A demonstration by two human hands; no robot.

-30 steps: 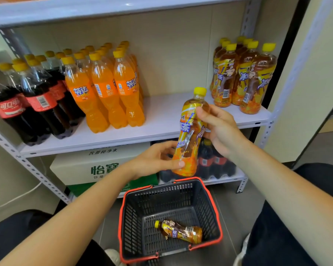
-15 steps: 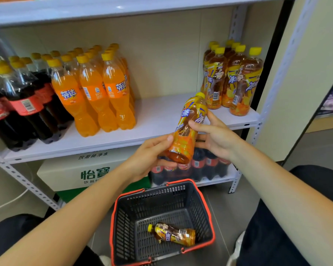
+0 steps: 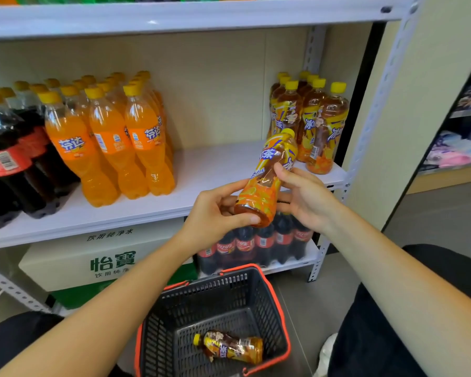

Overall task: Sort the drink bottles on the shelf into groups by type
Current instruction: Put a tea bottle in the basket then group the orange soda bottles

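The left hand (image 3: pixel 215 213) grips the base and the right hand (image 3: pixel 305 197) the waist of the tilted yellow-capped plastic iced-tea bottle (image 3: pixel 269 172). It is best righted, then stood with the matching bottles (image 3: pixel 310 123) just beyond the right hand.

1. We see the cola bottles (image 3: pixel 3 159) cut off by the left edge.
2. The left hand (image 3: pixel 215 213) covers part of the base of the held tea bottle (image 3: pixel 269 172).
3. The goods (image 3: pixel 452 153) at far right are too blurred for us to name.
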